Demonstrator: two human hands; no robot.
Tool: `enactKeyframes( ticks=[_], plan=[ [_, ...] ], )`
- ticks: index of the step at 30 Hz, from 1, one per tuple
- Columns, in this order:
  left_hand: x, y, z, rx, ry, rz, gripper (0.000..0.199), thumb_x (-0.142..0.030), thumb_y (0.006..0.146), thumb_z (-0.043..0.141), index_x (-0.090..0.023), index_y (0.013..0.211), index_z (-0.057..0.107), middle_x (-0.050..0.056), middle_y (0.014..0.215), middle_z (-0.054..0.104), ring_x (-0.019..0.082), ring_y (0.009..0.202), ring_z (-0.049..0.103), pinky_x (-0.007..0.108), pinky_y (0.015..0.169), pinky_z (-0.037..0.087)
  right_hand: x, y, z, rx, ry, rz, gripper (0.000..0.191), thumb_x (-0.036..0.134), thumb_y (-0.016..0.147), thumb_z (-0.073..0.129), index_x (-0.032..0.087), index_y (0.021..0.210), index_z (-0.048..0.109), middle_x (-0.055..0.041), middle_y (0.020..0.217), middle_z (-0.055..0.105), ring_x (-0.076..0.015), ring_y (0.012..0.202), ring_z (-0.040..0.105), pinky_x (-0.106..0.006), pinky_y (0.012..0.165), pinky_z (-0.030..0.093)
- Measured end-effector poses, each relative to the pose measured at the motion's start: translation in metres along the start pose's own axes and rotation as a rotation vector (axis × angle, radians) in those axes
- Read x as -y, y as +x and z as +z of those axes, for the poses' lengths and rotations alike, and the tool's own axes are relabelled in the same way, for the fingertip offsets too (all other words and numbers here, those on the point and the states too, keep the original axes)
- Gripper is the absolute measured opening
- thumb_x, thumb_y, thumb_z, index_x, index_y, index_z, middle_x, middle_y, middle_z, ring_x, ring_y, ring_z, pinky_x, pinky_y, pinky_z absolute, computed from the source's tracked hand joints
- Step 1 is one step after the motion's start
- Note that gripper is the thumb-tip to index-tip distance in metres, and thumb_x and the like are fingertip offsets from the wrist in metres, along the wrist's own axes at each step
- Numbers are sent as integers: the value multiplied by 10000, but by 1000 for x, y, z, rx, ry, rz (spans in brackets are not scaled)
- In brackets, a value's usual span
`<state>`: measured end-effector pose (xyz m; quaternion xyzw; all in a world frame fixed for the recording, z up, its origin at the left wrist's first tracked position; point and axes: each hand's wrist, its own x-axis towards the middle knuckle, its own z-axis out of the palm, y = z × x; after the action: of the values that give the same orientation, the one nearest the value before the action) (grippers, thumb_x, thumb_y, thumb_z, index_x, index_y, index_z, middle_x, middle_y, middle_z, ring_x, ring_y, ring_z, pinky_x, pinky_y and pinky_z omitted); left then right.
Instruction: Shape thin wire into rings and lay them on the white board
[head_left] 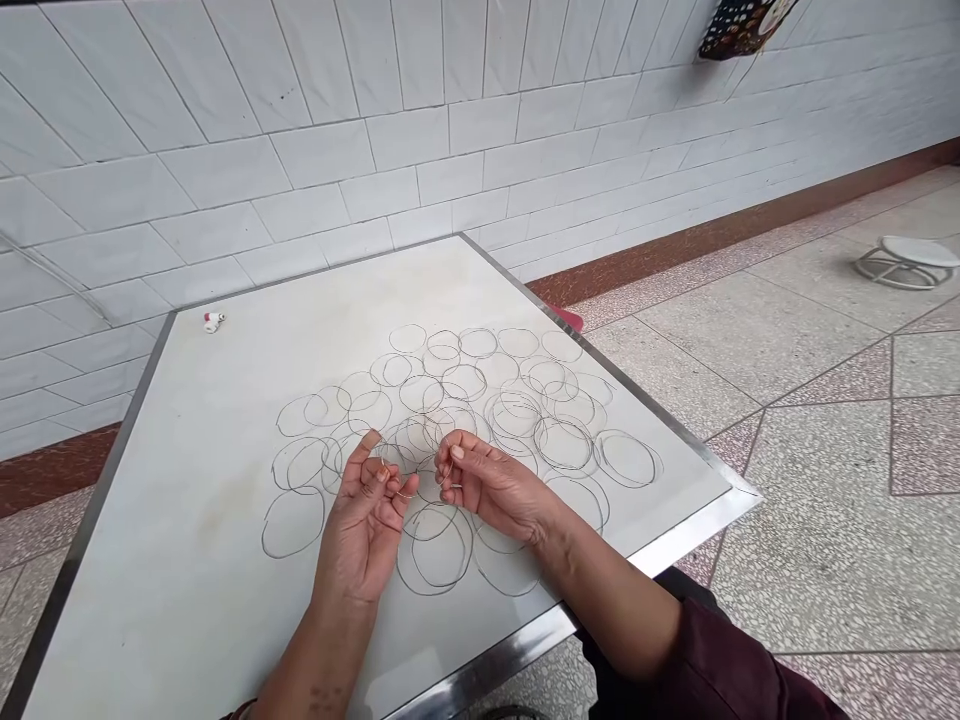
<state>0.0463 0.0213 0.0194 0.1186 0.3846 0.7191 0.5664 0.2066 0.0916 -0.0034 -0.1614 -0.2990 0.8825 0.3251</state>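
The thin wire (407,496) starts at the fingertips of the left hand (367,525), dips through the gap between the hands and comes up to the fingers of the right hand (499,490). It is raised over the table, with other rings behind and below it (whether it is one closed loop, I can't tell from here).

The left hand is palm up, thumb brought in against a fingertip with the wire pinched there, one finger sticking up and the others loosely curled. The right hand comes in from the side, its thumb and forefinger together on the wire, the other fingers bent underneath. The two hands are near each other but apart.

At the table's far left corner sits a small red and white object (214,322). The pale tabletop (225,430) has a metal edge (667,537), and wire rings (442,400) spread over its middle and right, many overlapping. White tiles cover the wall (420,130) behind, above a brown skirting (570,288). Further right, a dark patterned bag (742,28) hangs on the wall, and a white-topped stool (919,250) stands on the speckled floor (810,520).
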Motion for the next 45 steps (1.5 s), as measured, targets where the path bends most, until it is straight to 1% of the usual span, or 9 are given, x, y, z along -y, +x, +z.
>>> enactKeyframes(
  ticks=[4, 7, 11, 13, 15, 19, 28, 37, 45],
  plan=[
    [-2, -2, 1, 20, 17, -3, 574, -31, 703, 799, -189, 1234, 651, -73, 720, 567, 69, 675, 603, 248, 764, 592, -2, 1, -4, -18, -24, -26, 211, 349, 857, 756, 199, 877, 609, 20, 772, 546, -90, 675, 495, -214, 656, 445],
    [-5, -5, 3, 46, 97, 12, 604, -74, 694, 822, -203, 1252, 631, -66, 726, 583, 81, 664, 592, 255, 719, 582, 0, 0, -6, -100, -273, -96, 216, 416, 899, 690, 222, 948, 609, 5, 838, 553, -118, 754, 530, -252, 712, 473],
    [-9, -8, 4, 100, 296, -27, 630, -147, 731, 816, -226, 1307, 572, -51, 735, 611, 92, 616, 572, 282, 681, 568, 12, -5, -2, -198, -895, -521, 235, 427, 951, 609, 271, 1128, 611, -52, 1095, 601, -191, 1017, 561, -356, 859, 499],
    [-9, -9, 4, 144, 381, -79, 634, -181, 750, 807, -229, 1328, 550, -45, 735, 611, 101, 610, 570, 292, 673, 561, 17, -5, 1, -96, -1174, -773, 190, 372, 963, 612, 271, 1121, 642, -62, 1112, 632, -208, 1059, 565, -403, 925, 480],
    [-8, -9, 4, 187, 435, -121, 642, -199, 763, 797, -234, 1346, 533, -38, 742, 611, 114, 638, 576, 293, 674, 554, 18, -4, 2, 41, -1356, -898, 144, 332, 985, 593, 262, 1083, 673, -56, 1061, 672, -204, 1029, 585, -420, 958, 463],
    [-5, -9, 4, 222, 500, -147, 649, -204, 769, 793, -242, 1358, 522, -23, 764, 614, 142, 726, 589, 288, 680, 548, 14, 0, 0, 134, -1459, -888, 156, 314, 1008, 555, 234, 1006, 689, -43, 949, 701, -181, 934, 592, -358, 870, 504],
    [-6, -10, 2, 217, 441, -136, 470, -316, 885, 679, -228, 1330, 556, 24, 853, 669, 163, 750, 642, 350, 784, 546, 11, -3, -3, 62, -1418, -824, 77, 200, 983, 570, 221, 968, 643, -41, 898, 645, -177, 906, 559, -321, 807, 512],
    [-5, -9, 0, 202, 414, -159, 491, -212, 818, 732, -213, 1288, 591, 1, 816, 628, 110, 639, 543, 258, 610, 513, 7, -3, -7, 56, -1351, -764, 138, 94, 907, 552, 214, 952, 603, -22, 877, 571, -142, 801, 549, -265, 688, 502],
    [-5, -10, 3, 177, 423, -190, 487, -257, 794, 756, -196, 1259, 624, 34, 846, 646, 131, 677, 566, 244, 562, 479, 9, -4, -7, 97, -1380, -759, 135, 96, 907, 530, 217, 945, 576, -20, 862, 566, -150, 804, 543, -276, 690, 498]
  ],
)
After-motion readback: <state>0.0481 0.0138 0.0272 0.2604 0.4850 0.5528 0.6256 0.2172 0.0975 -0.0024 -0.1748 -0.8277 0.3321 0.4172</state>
